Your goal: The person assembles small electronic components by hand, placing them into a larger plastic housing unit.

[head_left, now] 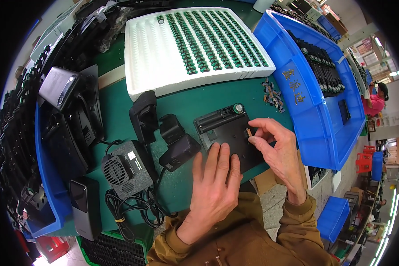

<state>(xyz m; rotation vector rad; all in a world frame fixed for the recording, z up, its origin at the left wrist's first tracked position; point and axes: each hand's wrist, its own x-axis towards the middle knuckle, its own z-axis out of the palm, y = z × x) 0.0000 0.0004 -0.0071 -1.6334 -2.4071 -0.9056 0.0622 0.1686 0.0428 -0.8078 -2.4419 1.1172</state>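
Observation:
A flat black plastic housing (221,134) lies on the green bench in front of me, with a round silver-and-green part (238,108) at its far right corner. My left hand (215,188) rests on the housing's near side, fingers stretched out and holding nothing. At the right edge of the housing, my right hand (279,153) pinches a small copper-coloured metal piece (249,132) between thumb and forefinger. Whether that piece touches the housing, I cannot tell. Beyond the right hand is a little pile of similar small metal pieces (273,95).
A white foam tray (157,57) with rows of green parts stands at the back. On the right is a blue bin (306,106) holding black assemblies. Left of the housing are black brackets (144,117), a grey vented box (127,168), coiled cable (124,210) and a dark power-bank-like block (85,208).

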